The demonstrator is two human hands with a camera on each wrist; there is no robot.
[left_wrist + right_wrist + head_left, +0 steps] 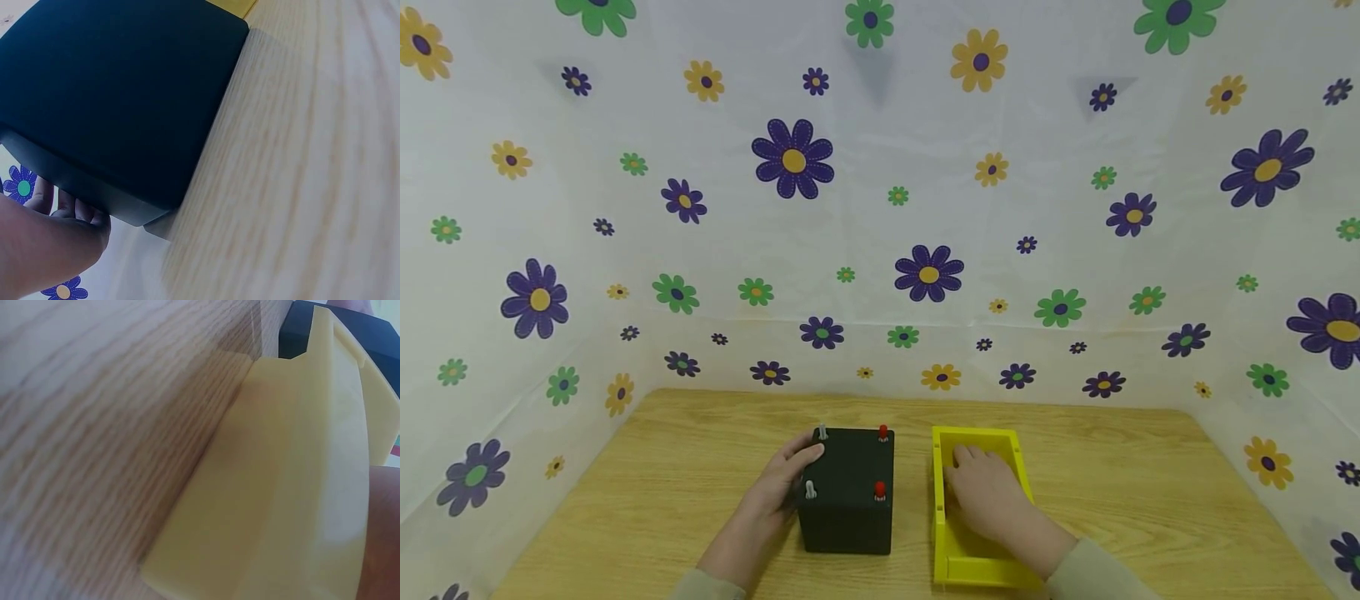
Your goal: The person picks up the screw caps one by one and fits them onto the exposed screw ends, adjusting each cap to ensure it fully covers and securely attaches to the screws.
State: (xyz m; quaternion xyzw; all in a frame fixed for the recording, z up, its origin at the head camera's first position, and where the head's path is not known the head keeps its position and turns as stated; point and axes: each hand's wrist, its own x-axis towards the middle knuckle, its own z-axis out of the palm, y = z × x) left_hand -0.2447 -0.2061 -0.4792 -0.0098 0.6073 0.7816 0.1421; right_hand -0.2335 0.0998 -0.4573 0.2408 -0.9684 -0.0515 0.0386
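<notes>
A black box (pixel 850 467) stands on the table, with silver toggle switches (pixel 810 490) at its left corners and red-capped ones (pixel 880 491) at its right corners. My left hand (pixel 782 475) grips the box's left side, thumb at the top edge; in the left wrist view its fingers (pixel 65 206) bend against the far side. To the right sits a yellow bin (pixel 973 571). Down inside it reaches my right hand (pixel 988 492), near the left wall; its fingertips are hidden, so whether it holds anything cannot be seen. The bin's outer wall (pixel 250 487) blocks the right wrist view.
A wood-grain table (pixel 700 450) lies under everything. White sheeting (pixel 880 233) printed with purple, green and yellow flowers rises behind it and along both sides. A narrow strip of table separates the box and the bin.
</notes>
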